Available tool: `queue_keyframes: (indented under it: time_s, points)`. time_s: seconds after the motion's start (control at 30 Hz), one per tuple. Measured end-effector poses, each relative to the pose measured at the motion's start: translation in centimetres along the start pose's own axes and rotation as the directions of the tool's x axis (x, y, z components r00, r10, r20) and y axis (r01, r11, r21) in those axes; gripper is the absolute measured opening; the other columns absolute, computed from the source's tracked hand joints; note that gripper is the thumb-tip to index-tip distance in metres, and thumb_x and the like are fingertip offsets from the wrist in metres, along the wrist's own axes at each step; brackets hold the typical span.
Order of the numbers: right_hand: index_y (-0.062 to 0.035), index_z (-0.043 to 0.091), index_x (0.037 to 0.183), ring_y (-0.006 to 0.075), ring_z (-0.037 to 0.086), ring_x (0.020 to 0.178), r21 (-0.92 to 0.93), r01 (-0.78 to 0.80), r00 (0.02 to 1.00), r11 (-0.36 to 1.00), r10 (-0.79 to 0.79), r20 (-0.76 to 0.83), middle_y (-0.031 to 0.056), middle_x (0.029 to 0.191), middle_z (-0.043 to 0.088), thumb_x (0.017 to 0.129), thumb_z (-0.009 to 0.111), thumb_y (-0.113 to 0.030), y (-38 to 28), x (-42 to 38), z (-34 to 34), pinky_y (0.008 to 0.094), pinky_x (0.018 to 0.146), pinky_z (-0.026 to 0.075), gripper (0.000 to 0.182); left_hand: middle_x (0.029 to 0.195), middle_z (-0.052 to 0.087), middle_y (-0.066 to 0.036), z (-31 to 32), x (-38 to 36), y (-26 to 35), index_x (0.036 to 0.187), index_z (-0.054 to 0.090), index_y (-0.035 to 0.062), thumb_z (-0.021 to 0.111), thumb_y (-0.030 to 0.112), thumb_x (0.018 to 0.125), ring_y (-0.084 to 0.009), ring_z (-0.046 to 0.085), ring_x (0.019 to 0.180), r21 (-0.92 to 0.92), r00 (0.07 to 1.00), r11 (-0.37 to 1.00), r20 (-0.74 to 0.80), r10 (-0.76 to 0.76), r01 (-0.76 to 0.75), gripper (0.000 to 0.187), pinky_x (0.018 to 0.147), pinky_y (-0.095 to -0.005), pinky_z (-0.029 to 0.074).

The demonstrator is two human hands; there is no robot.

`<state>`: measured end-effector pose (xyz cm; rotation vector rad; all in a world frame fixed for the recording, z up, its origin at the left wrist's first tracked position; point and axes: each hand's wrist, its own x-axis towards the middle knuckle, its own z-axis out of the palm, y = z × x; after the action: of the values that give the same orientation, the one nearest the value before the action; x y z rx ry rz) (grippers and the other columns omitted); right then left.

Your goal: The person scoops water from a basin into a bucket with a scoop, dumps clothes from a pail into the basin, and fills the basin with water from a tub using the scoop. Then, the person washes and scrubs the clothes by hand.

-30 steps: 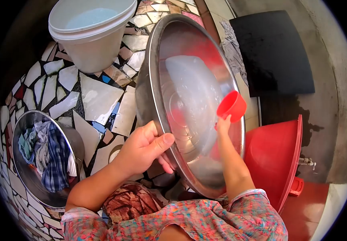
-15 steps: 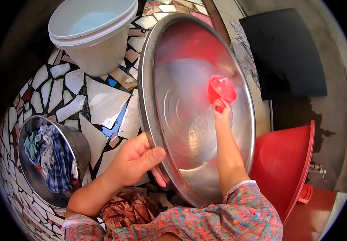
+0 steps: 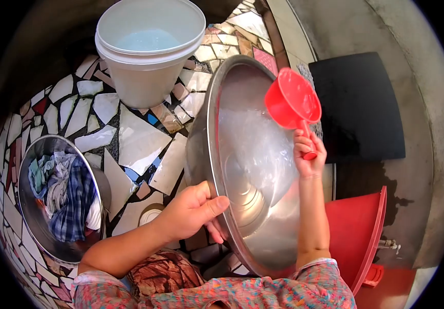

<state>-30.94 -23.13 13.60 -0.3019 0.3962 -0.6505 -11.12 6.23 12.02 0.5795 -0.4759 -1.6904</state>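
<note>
Dipper of bright red plastic point(image 3: 287, 104), round-cupped with a straight handle, points its cup away from the person and slightly left, its long axis running back to the right hand point(image 3: 310, 154), whose fingers are closed around the handle. It is raised over the right rim of a wide silver metal basin point(image 3: 255, 226); half a second ago it was down within the basin's outline. The basin tilts, its near left rim gripped by the left hand point(image 3: 197, 210), thumb on top. The dipper looks glossy; the basin shows concentric rings, clear water and bright reflections.
</note>
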Motion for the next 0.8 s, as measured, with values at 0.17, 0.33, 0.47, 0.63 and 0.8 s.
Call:
queue_keyframes:
  time_s: [0.17,0.33,0.47,0.63,0.8]
  points:
    - [0.0106,0.029,0.117,0.0119,0.047,0.067,-0.149,-0.060,0.995,0.987,0.070,0.064,0.0178,0.098,0.043,0.088,0.047,-0.009,1.1,3.4,11.3,0.0216,0.051,0.042,0.039,0.086,0.061,-0.012,-0.4,0.0,-0.4,0.106,0.043,-0.0011,0.045,0.027,0.094,-0.0189,0.064,0.065,0.028,1.000,1.000,0.007,0.003,-0.003,0.030,0.052,-0.0269,0.054]
    - [0.0052,0.039,0.112,0.0147,0.049,0.067,-0.509,-0.025,0.994,0.861,0.073,0.075,0.0199,0.091,0.049,0.085,0.051,-0.006,3.6,7.3,18.6,0.0216,0.052,0.042,0.031,0.086,0.061,-0.011,-0.4,-0.2,0.2,0.106,0.046,-0.0016,0.045,0.024,0.094,-0.0159,0.062,0.063,0.032,0.999,0.999,-0.018,0.026,-0.026,0.028,0.051,-0.0249,0.053]
    - [0.0052,0.032,0.119,0.0133,0.048,0.065,-0.714,0.058,0.993,0.697,0.037,0.116,0.0193,0.091,0.049,0.084,0.051,-0.004,6.5,10.4,21.0,0.0209,0.050,0.042,0.040,0.085,0.061,-0.015,-0.4,-0.1,0.0,0.104,0.043,-0.0016,0.043,0.027,0.095,-0.0214,0.064,0.062,0.060,0.999,0.997,0.018,0.045,-0.046,0.030,0.051,-0.0276,0.055]
    - [0.0020,0.028,0.131,0.0145,0.052,0.063,-0.909,0.209,0.975,0.362,-0.009,0.221,0.0157,0.086,0.053,0.081,0.053,-0.001,10.6,12.4,22.4,0.0234,0.050,0.044,0.055,0.084,0.062,-0.014,-0.6,-0.1,0.1,0.104,0.043,-0.0014,0.042,0.025,0.095,-0.0204,0.064,0.063,0.089,0.999,0.996,0.028,0.022,-0.025,0.028,0.052,-0.0272,0.055]
    - [-0.0005,0.017,0.141,0.0121,0.053,0.063,-0.956,0.272,0.962,-0.110,0.004,0.274,0.0091,0.082,0.057,0.079,0.057,-0.004,13.3,13.0,22.8,0.0247,0.052,0.044,0.074,0.083,0.062,-0.012,-0.4,0.0,-0.2,0.105,0.045,-0.0032,0.046,0.024,0.094,-0.0166,0.062,0.058,0.045,1.000,0.999,0.013,0.003,-0.004,0.029,0.049,-0.0243,0.053]
